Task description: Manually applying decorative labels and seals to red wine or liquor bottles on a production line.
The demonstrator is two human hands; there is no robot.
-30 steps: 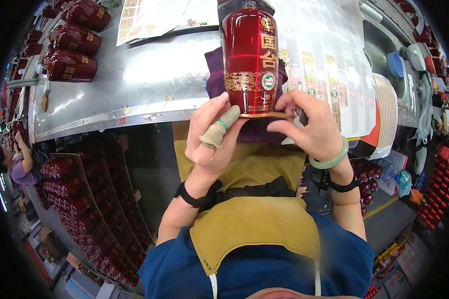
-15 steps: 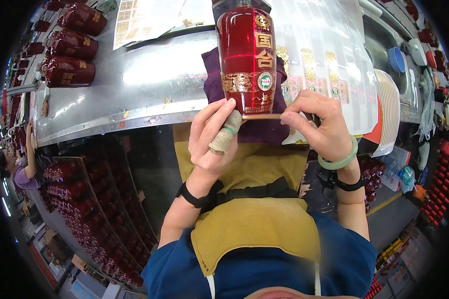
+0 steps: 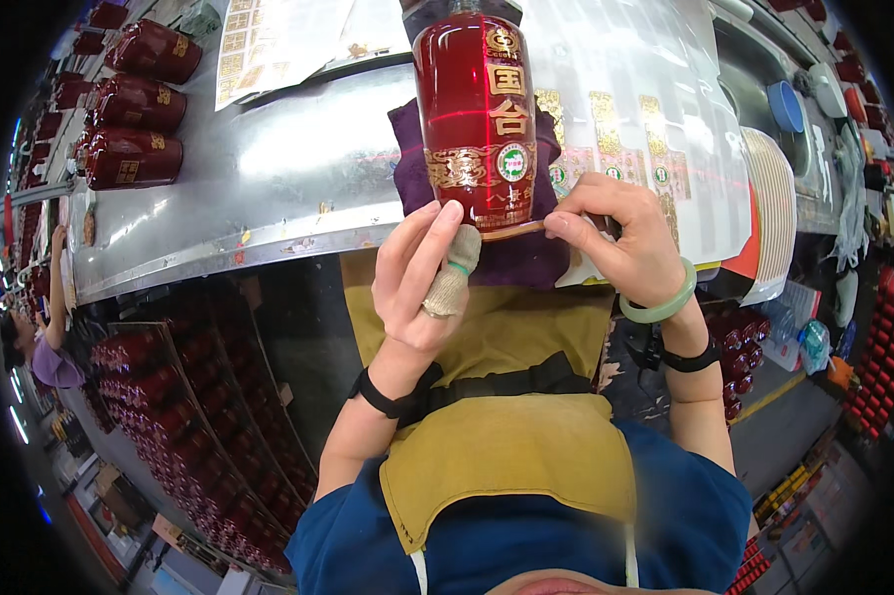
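Note:
A dark red glass bottle (image 3: 459, 104) with gold markings and a round green-and-white sticker lies on a folded purple cloth (image 3: 407, 164), its base toward me. Along its base edge runs a thin gold strip (image 3: 514, 232), curving upward at the right. My left hand (image 3: 417, 268) grips the lower left of the base; its thumb wears a beige fabric finger cover (image 3: 454, 268) with a green band and sits at the strip's left end. My right hand (image 3: 620, 233) pinches the strip's right end between thumb and index finger.
Clear sheets with gold-and-pink labels (image 3: 606, 129) spread right of the bottle. White label sheets (image 3: 279, 45) lie at the back left. Several red bottles (image 3: 135, 157) rest on the metal table (image 3: 269, 178) at left. Stacked white trays (image 3: 769, 208) stand at right. Bottle racks (image 3: 160, 416) fill the lower left.
The strip was straight and now bends around the base. My right hand has drawn in toward the bottle. The whole view has shifted slightly.

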